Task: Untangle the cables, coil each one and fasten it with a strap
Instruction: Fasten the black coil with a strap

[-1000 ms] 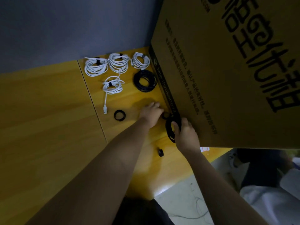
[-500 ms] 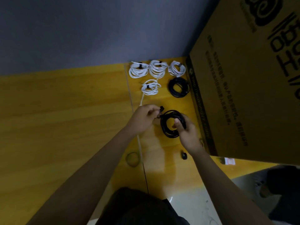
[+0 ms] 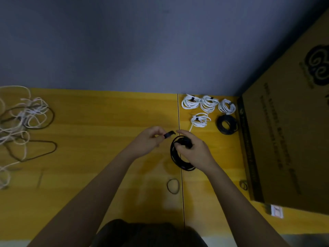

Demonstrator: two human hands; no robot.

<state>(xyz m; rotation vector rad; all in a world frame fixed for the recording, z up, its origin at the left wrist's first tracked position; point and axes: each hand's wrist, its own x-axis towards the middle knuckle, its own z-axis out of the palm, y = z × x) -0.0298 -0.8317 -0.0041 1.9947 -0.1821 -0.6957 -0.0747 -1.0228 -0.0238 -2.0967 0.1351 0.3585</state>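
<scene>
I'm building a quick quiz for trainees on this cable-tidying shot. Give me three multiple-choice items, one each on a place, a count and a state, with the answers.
1. Where does the tangled pile of cables lie?
A. at the table's far left
B. against the cardboard box
C. under the hands

2. How many white coiled cables lie at the back right?
A. two
B. four
C. six

3. What is the left hand doing?
A. resting flat on the table
B. pinching a black strap
C. gripping a white cable

Answers:
1 A: the tangled pile of cables sits at the left edge of the table, far from the cardboard box.
2 B: three white coiled cables lie in a row, a fourth just in front.
3 B: the left hand pinches the black strap, while the right hand holds the black coil.
</scene>
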